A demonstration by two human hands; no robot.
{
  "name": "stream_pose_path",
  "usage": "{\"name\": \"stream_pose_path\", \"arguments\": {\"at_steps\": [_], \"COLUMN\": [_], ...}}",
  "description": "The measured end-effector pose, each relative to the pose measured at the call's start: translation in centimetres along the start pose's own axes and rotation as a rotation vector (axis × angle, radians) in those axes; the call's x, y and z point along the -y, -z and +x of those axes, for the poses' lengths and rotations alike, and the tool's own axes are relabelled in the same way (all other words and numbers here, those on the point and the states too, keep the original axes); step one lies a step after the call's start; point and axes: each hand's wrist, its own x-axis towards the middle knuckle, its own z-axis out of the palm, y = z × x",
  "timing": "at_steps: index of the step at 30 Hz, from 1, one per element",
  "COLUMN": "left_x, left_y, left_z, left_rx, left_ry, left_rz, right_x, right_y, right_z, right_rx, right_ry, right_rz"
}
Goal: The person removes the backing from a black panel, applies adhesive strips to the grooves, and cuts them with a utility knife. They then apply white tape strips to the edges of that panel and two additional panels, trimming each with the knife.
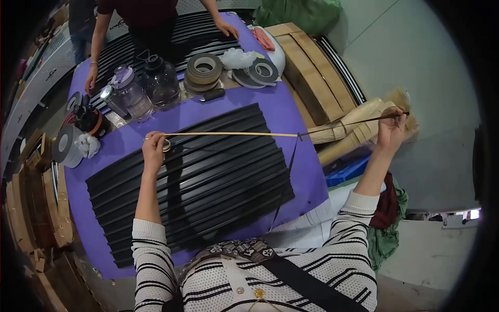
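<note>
My left hand (153, 150) is closed on the left end of a thin tan strip (231, 134), stretched nearly level above the black ribbed panels (208, 182). A small ring-shaped thing (167, 145) shows beside its fingers; I cannot make out whether the hand holds it. My right hand (392, 127), raised beyond the table's right edge, pinches a thin dark strip (358, 123). This dark strip runs left and meets the tan one near the purple table's right side. From that point a dark band (292, 161) hangs down over the panels' right end.
On the purple tabletop (280, 104) stand tape rolls (203, 70), bottles (160, 83) and a black-handled tool (212, 94). Across the table, another person's hands (227, 28) rest near more ribbed panels. Cardboard boxes (306, 73) and wrapped bundles (351, 122) lie to the right.
</note>
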Motion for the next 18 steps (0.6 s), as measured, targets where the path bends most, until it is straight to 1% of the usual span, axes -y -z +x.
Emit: {"name": "stream_pose_path", "arguments": {"at_steps": [1, 2, 3, 4, 5, 6, 7, 8, 9, 10, 11, 12, 13, 14, 15, 17, 18], "left_x": [0.4, 0.3, 0.4, 0.6, 1.0, 2.2, 2.9, 0.9, -1.9, -1.7, -5.2, -7.9, -10.3, -12.2, -11.4, -8.9, -4.9], "left_y": [0.4, 1.0, 1.1, 1.4, 2.0, 1.4, 1.2, 1.1, 0.7, -2.5, -3.6, -5.0, -5.6, -5.8, -3.7, 0.9, 4.3], "left_z": [-0.2, -0.4, -1.0, -1.5, -1.8, -2.6, -3.6, -4.6, -5.1, -7.2, -8.8, -10.8, -13.3, -14.8, -14.2, -13.8, -12.8], "left_rx": [-0.017, 0.006, 0.009, 0.051, 0.085, 0.065, 0.026, -0.082, -0.006, 0.108, 0.295, 0.531, 0.731, 0.877, 0.852, 0.692, 0.460], "left_ry": [-0.039, 0.014, 0.013, 0.068, 0.128, 0.186, 0.256, 0.151, 0.196, 0.096, -0.035, -0.154, -0.192, -0.335, -0.313, -0.151, 0.006], "left_rz": [0.040, 0.051, 0.032, 0.018, 0.012, -0.004, 0.002, 0.142, 0.310, 0.589, 0.375, 0.080, -0.470, -0.646, -0.633, -0.576, -0.475], "right_x": [3.6, 5.9, 8.0, 10.3, 13.9, 17.7, 16.9, 13.8, 10.2, 5.5, 0.2, -5.0, -9.9, -14.6, -19.2, -28.3, -33.1], "right_y": [0.5, -0.2, -1.4, -2.9, -3.7, -4.6, -7.0, -10.3, -13.7, -16.7, -19.8, -21.9, -23.3, -23.9, -23.9, -22.3, -21.0], "right_z": [1.4, 2.3, 3.2, 4.4, 7.4, 10.2, 12.4, 13.4, 13.9, 14.1, 13.5, 12.7, 11.9, 11.5, 10.5, 7.6, 5.2], "right_rx": [-0.022, -0.044, 0.021, 0.089, 0.189, 0.290, 0.304, 0.276, 0.273, 0.305, 0.358, 0.429, 0.499, 0.567, 0.629, 0.703, 0.731], "right_ry": [0.014, 0.209, 0.208, 0.202, 0.107, 0.015, 0.037, 0.136, 0.224, 0.267, 0.302, 0.307, 0.291, 0.255, 0.191, -0.029, -0.182], "right_rz": [-0.025, -0.222, -0.249, -0.269, -0.306, -0.351, -0.458, -0.636, -0.873, -1.065, -1.221, -1.327, -1.405, -1.461, -1.494, -1.489, -1.450]}}
